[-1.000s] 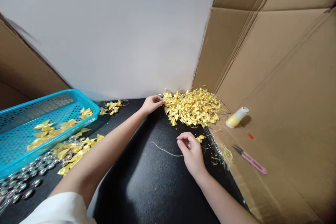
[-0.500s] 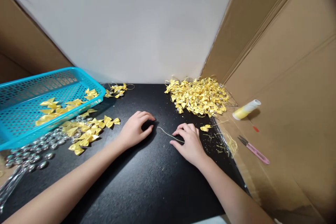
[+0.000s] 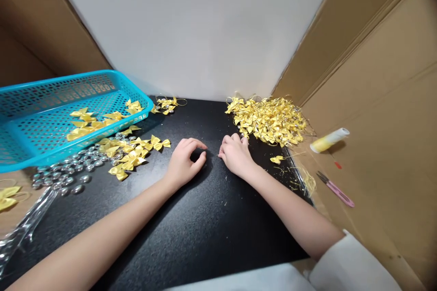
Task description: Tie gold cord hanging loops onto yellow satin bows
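Note:
My left hand rests on the black tabletop, thumb and index finger curved with a gap between their tips. Nothing shows in it. Just to its right, my right hand has its fingertips drawn together in a pinch near the table surface. What those fingers hold, if anything, is hidden; the thin cord is out of sight. Loose yellow ribbon bows lie left of my left hand, beside shiny silver beads. Beyond my right hand is a heap of yellow bows with cord loops.
A blue perforated basket holding bows stands at the left. One bow lies right of my right hand, near cord scraps. Pink-handled thread snips and a yellow-white spool sit on cardboard at the right.
The view has shifted slightly. My right hand has moved left and away from me, closer to my left hand, and its fingers have closed. The cord that lay between the hands is no longer visible.

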The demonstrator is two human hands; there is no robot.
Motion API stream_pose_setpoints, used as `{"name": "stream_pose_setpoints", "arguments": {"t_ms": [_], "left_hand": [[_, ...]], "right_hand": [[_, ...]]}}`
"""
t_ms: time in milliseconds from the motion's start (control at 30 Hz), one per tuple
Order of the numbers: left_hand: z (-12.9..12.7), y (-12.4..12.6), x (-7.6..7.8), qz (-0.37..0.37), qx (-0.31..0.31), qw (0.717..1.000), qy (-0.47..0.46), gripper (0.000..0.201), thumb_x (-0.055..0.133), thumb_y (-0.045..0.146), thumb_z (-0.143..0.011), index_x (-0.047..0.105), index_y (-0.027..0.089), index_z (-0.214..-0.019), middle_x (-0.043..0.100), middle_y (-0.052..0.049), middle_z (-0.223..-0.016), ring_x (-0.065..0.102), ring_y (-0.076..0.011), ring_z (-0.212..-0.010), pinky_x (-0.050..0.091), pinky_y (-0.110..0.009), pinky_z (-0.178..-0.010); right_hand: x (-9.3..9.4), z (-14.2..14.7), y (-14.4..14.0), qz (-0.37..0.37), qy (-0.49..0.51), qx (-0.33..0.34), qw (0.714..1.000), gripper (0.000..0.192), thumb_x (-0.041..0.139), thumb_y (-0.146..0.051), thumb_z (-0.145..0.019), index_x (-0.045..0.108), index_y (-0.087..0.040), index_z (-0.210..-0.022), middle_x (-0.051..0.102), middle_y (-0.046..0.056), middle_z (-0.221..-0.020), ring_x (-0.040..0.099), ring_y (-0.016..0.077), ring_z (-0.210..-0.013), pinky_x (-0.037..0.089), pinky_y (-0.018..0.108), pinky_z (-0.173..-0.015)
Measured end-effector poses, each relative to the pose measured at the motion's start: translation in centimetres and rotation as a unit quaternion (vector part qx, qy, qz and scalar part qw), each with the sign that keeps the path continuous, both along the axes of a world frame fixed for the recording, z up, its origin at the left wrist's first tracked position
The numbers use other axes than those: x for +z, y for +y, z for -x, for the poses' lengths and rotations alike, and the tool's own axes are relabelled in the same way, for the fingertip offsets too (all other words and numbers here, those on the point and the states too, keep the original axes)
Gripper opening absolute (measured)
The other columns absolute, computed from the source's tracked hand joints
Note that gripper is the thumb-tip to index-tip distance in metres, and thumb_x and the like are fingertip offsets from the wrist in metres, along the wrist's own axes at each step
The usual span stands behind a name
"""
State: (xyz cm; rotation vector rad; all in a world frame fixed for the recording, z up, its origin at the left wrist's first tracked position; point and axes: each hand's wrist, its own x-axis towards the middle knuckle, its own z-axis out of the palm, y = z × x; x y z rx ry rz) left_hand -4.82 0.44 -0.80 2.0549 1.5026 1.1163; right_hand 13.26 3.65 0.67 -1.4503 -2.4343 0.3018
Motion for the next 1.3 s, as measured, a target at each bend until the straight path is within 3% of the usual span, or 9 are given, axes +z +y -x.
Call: {"name": "stream_pose_setpoints", "arguments": {"t_ms": [167, 300, 400, 533, 633, 800, 1033, 1200, 1300], "left_hand": [[-0.2, -0.1, -0.1, 0.062, -0.008, 0.995, -0.081, 0.017, 0.062, 0.031, -0.077, 0.067, 0.02, -0.089, 0.068, -0.006, -0.09, 0.058, -0.0224, -0.085, 0.047, -0.036, -0.08], [-1.1, -0.4, -0.4, 0.175, -0.097, 0.968, -0.153, 0.033, 0.067, 0.042, -0.076, 0.073, 0.017, -0.096, 0.068, -0.003, -0.07, 0.056, -0.0159, -0.06, 0.047, -0.029, -0.06], [-1.8, -0.7, -0.3, 0.239, -0.146, 0.939, -0.202, 0.033, 0.064, 0.044, -0.078, 0.075, 0.015, -0.09, 0.073, -0.004, -0.074, 0.061, -0.0158, -0.063, 0.049, -0.028, -0.061], [-1.9, -0.9, 0.2, 0.278, -0.148, 0.917, -0.243, 0.03, 0.064, 0.042, -0.079, 0.076, 0.015, -0.081, 0.077, -0.006, -0.08, 0.065, -0.0167, -0.068, 0.05, -0.027, -0.065], [-1.8, -0.9, 0.4, 0.302, -0.153, 0.907, -0.251, 0.026, 0.067, 0.041, -0.077, 0.077, 0.016, -0.077, 0.077, -0.006, -0.076, 0.064, -0.0158, -0.065, 0.049, -0.026, -0.063], [-1.9, -1.0, 0.3, 0.343, -0.192, 0.888, -0.239, 0.024, 0.072, 0.04, -0.073, 0.078, 0.017, -0.07, 0.075, -0.005, -0.068, 0.062, -0.0148, -0.059, 0.046, -0.025, -0.059], [-1.9, -1.1, 0.3, 0.366, -0.209, 0.878, -0.227, 0.024, 0.072, 0.039, -0.073, 0.077, 0.016, -0.07, 0.074, -0.004, -0.065, 0.06, -0.0134, -0.057, 0.043, -0.024, -0.056], [-1.9, -1.1, 0.5, 0.368, -0.208, 0.875, -0.235, 0.026, 0.069, 0.042, -0.075, 0.076, 0.017, -0.072, 0.077, -0.006, -0.075, 0.065, -0.017, -0.066, 0.049, -0.027, -0.066], [-2.0, -1.1, 0.5, 0.367, -0.21, 0.876, -0.233, 0.027, 0.069, 0.043, -0.075, 0.076, 0.017, -0.073, 0.077, -0.006, -0.076, 0.066, -0.0186, -0.069, 0.05, -0.029, -0.068]], "right_hand": [[0.4, -0.9, -0.9, 0.017, 0.051, 0.024, 0.998, 0.009, 0.065, -0.019, -0.087, 0.066, -0.02, -0.079, 0.062, 0.006, -0.101, 0.05, 0.0232, -0.099, 0.04, 0.043, -0.087], [0.9, -1.2, -1.7, 0.045, 0.169, 0.037, 0.984, 0.009, 0.059, -0.024, -0.091, 0.065, -0.022, -0.084, 0.06, 0.003, -0.103, 0.051, 0.0188, -0.102, 0.042, 0.037, -0.092], [0.7, -0.9, -1.9, 0.097, 0.281, 0.035, 0.954, 0.01, 0.06, -0.023, -0.088, 0.064, -0.021, -0.079, 0.06, 0.003, -0.102, 0.053, 0.0192, -0.104, 0.041, 0.038, -0.094], [0.0, -1.4, -2.0, 0.138, 0.331, 0.003, 0.933, 0.009, 0.059, -0.024, -0.087, 0.066, -0.02, -0.081, 0.062, 0.005, -0.106, 0.058, 0.02, -0.099, 0.047, 0.033, -0.079], [0.1, -2.6, -2.5, 0.09, 0.332, -0.012, 0.939, 0.015, 0.062, -0.024, -0.086, 0.067, -0.023, -0.099, 0.061, 0.006, -0.114, 0.056, 0.0211, -0.104, 0.047, 0.038, -0.086], [1.2, -3.7, -3.8, -0.014, 0.23, 0.073, 0.97, 0.028, 0.065, -0.027, -0.087, 0.067, -0.032, -0.114, 0.06, 0.004, -0.119, 0.049, 0.0241, -0.116, 0.038, 0.047, -0.102], [0.8, -3.1, -4.2, -0.104, 0.159, 0.076, 0.979, 0.011, 0.067, -0.026, -0.085, 0.073, -0.029, -0.077, 0.067, 0.001, -0.101, 0.051, 0.024, -0.102, 0.04, 0.043, -0.09], [0.1, -3.3, -4.5, -0.113, 0.216, 0.011, 0.97, 0.014, 0.062, -0.025, -0.087, 0.072, -0.028, -0.077, 0.063, 0.003, -0.091, 0.054, 0.0234, -0.096, 0.043, 0.043, -0.089], [0.0, -3.6, -4.6, -0.103, 0.228, 0.009, 0.968, 0.014, 0.064, -0.027, -0.084, 0.073, -0.03, -0.094, 0.064, 0.004, -0.103, 0.053, 0.025, -0.103, 0.042, 0.045, -0.094]]}}
